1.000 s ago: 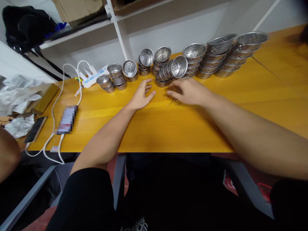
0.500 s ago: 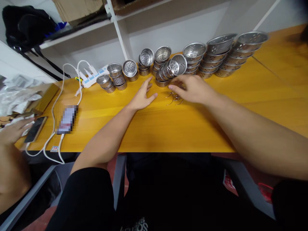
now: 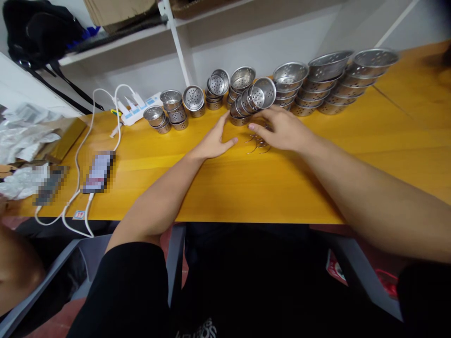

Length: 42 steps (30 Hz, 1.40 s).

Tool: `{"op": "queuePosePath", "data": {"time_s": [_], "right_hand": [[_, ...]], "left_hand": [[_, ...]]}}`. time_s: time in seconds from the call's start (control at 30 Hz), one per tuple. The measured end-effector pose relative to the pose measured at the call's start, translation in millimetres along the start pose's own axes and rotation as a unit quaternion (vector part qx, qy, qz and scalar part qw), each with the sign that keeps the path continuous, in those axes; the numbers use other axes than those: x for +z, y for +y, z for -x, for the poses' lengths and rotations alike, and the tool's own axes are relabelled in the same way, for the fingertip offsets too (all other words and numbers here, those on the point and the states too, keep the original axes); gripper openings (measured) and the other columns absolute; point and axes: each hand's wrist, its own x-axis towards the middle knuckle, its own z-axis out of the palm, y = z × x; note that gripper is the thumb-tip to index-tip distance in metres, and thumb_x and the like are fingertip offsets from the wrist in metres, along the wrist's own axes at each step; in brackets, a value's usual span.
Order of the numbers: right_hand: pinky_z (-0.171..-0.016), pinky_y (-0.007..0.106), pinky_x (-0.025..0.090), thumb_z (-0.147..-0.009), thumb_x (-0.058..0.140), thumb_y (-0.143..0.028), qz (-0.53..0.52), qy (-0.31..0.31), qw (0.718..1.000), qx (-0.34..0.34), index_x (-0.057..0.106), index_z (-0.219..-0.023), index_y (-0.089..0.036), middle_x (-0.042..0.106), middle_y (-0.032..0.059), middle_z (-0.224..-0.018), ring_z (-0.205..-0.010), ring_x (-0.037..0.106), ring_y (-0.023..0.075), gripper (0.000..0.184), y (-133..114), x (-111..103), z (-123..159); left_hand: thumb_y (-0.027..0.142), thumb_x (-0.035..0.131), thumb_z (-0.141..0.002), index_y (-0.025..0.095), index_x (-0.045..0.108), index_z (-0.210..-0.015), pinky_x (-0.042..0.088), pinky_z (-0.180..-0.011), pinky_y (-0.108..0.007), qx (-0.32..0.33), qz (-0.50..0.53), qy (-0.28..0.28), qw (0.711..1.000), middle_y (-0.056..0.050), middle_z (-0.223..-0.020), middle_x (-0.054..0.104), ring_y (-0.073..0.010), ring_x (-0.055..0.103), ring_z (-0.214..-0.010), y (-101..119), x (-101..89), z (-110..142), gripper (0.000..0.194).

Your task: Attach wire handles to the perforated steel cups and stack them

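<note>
My left hand (image 3: 215, 142) is open, thumb spread, its fingertips at the left side of a leaning stack of perforated metal cups (image 3: 243, 103). Whether they press on the metal I cannot tell. My right hand (image 3: 286, 130) curves by the lower right of that stack, thumb apart from the fingers, with nothing seen in its grasp. Some of its fingertips are hidden. Beneath it lies a small heap of thin wire hooks (image 3: 260, 142), partly covered by the hand. The leaning cups fan out, the top one facing me.
Larger perforated bowls (image 3: 334, 84) stand stacked at the right; smaller cups (image 3: 172, 110) stand to the left. A power strip (image 3: 141, 111), white cables and a phone (image 3: 99, 172) occupy the left side. Another person's arm (image 3: 17, 267) shows at far left. Behind is a shelf (image 3: 116, 43).
My left hand has shifted right and reached the leaning stack. My right hand has hardly moved. The other person's hand has withdrawn from beside the phone at far left.
</note>
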Motion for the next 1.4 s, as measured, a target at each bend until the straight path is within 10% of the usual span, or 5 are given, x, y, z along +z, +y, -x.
{"op": "queuePosePath", "data": {"time_s": [0.47, 0.63, 1.03, 1.17, 1.4], "right_hand": [[-0.138, 0.083, 0.065, -0.117, 0.079, -0.068, -0.011, 0.009, 1.0, -0.002, 0.093, -0.139, -0.032, 0.09, 0.0186, -0.156, -0.151, 0.084, 0.0536, 0.045, 14, 5, 0], [-0.131, 0.084, 0.069, -0.114, 0.08, -0.076, -0.022, 0.015, 1.0, 0.007, 0.091, -0.132, -0.032, 0.092, 0.0182, -0.146, -0.141, 0.087, 0.0528, 0.049, 16, 14, -1], [-0.124, 0.078, 0.071, -0.113, 0.063, -0.108, -0.076, 0.022, 0.996, -0.029, 0.088, -0.125, -0.033, 0.09, 0.0183, -0.133, -0.128, 0.086, 0.0496, 0.08, 6, 20, -4], [-0.119, 0.077, 0.073, -0.111, 0.058, -0.113, -0.077, 0.044, 0.996, -0.028, 0.085, -0.117, -0.032, 0.09, 0.0186, -0.126, -0.12, 0.087, 0.0485, 0.086, 1, 27, -7], [-0.121, 0.078, 0.072, -0.11, 0.05, -0.117, -0.058, 0.043, 0.997, 0.024, 0.083, -0.117, -0.036, 0.09, 0.0165, -0.121, -0.123, 0.086, 0.0503, 0.088, -13, 20, -4]], "left_hand": [[0.055, 0.08, -0.114, 0.023, 0.01, -0.207, 0.029, -0.171, -0.074, -0.022, -0.007, 0.047, 0.999, -0.027, -0.218, 0.026, -0.0454, 0.034, -0.206, 3, 1.9, -10, 0.121], [0.069, 0.077, -0.117, 0.024, 0.007, -0.209, 0.015, -0.174, -0.071, -0.009, -0.03, 0.041, 0.999, -0.023, -0.222, 0.016, -0.0438, 0.015, -0.212, -3, 1.0, -14, 0.124], [0.1, 0.074, -0.112, 0.027, 0.028, -0.204, 0.024, -0.171, -0.077, 0.04, -0.061, 0.114, 0.991, -0.028, -0.209, 0.039, -0.0504, 0.032, -0.204, -17, -4.6, -21, 0.126], [0.098, 0.063, -0.118, 0.033, 0.015, -0.208, 0.029, -0.17, -0.076, 0.048, -0.041, 0.127, 0.99, -0.024, -0.21, 0.042, -0.0461, 0.035, -0.204, -4, -4.8, -26, 0.121], [0.107, 0.063, -0.112, 0.036, 0.039, -0.202, 0.023, -0.17, -0.077, -0.004, -0.058, 0.121, 0.991, -0.022, -0.201, 0.056, -0.0504, 0.041, -0.2, 34, -17.6, -17, 0.118]]}}
